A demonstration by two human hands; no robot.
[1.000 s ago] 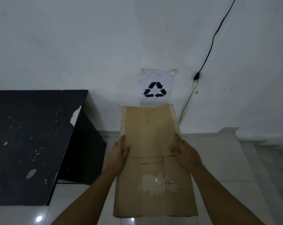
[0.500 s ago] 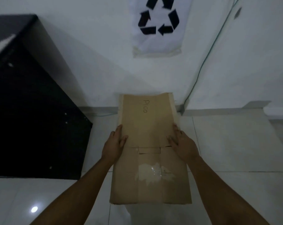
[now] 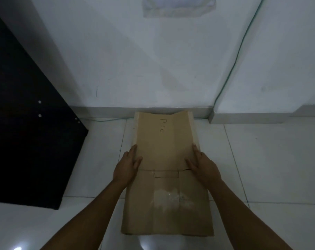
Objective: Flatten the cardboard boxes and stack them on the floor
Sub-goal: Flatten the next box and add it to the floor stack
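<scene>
A flattened brown cardboard box (image 3: 164,152) with "Pico" written near its far end stretches away from me toward the wall, low over the white tiled floor. My left hand (image 3: 127,166) grips its left edge at the middle, thumb on top. My right hand (image 3: 203,166) holds the right edge the same way. A pale patch of torn tape marks the near half of the cardboard. Whether the box touches the floor I cannot tell.
A black table (image 3: 26,127) stands at the left, its side panel reaching the floor. The white wall (image 3: 153,60) is just beyond the cardboard, with a green cable (image 3: 234,64) running down it. White floor tiles (image 3: 270,168) lie on the right.
My view has tilted down and I have moved closer to the floor. Both hands have carried the flattened box downward toward the tiles, keeping the same grip on its edges.
</scene>
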